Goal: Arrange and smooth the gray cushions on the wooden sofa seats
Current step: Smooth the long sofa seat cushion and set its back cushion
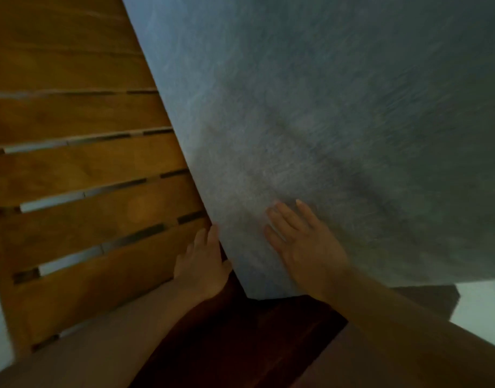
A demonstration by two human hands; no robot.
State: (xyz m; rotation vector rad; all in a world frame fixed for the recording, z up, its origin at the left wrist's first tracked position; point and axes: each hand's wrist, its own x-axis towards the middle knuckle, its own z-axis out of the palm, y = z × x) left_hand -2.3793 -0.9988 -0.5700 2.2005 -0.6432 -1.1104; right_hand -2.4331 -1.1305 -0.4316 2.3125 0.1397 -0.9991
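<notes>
Fingers of the right hand (302,245) lie flat on one gray cushion (324,107). Left hand (201,261) fingers, straight, touch its edge beside the slatted wooden seat (81,169)

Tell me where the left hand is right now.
In the head view, the left hand sits low and centre-left, at the gray cushion's left edge beside the wooden slats.

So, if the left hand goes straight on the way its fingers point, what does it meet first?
Probably the gray cushion: the left hand points up along the cushion's edge, fingertips already at it, with the wooden slats beside. The blur hides actual contact.
</notes>
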